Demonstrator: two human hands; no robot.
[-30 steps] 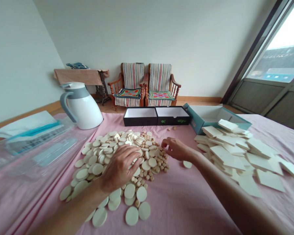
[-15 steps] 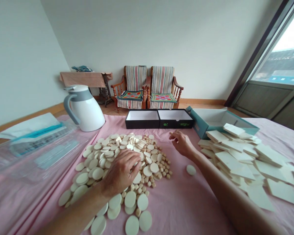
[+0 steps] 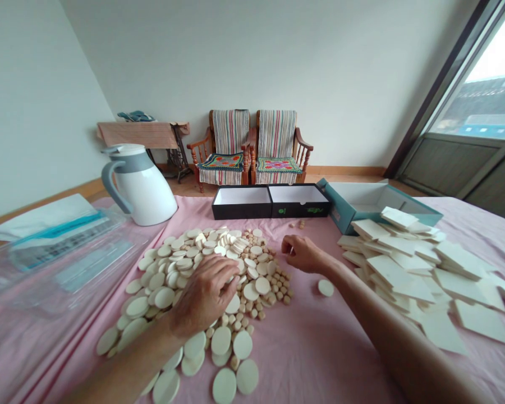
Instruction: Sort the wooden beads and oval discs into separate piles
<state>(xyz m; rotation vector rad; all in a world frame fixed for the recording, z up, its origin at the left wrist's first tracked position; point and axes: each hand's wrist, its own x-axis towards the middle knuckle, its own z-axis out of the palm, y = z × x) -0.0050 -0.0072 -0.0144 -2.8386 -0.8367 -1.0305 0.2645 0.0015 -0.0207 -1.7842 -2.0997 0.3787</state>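
Across a heap of pale round wooden discs (image 3: 164,297) lies my left hand (image 3: 206,289), palm down, its fingers loosely bent and resting on the pieces. What lies under its palm is hidden. My right hand (image 3: 301,252) hovers just right of the heap, fingers curled with a gap at the thumb; I see nothing held. Many small wooden beads (image 3: 280,283) are mixed into the heap's right side. Beyond my right hand, a few beads (image 3: 302,224) lie apart on the cloth near the black box. A single disc (image 3: 325,288) sits below my right wrist.
A black two-part box (image 3: 242,210) stands at the back, beside an open teal box (image 3: 345,210). Square wooden tiles (image 3: 404,275) are piled at right. A white jug (image 3: 147,191) and clear plastic packaging (image 3: 88,264) stand left on the pink cloth (image 3: 311,348).
My right hand has drawn back from near the black box toward the heap, leaving a few beads on the cloth. My left hand stays on the discs. The view has shifted slightly.
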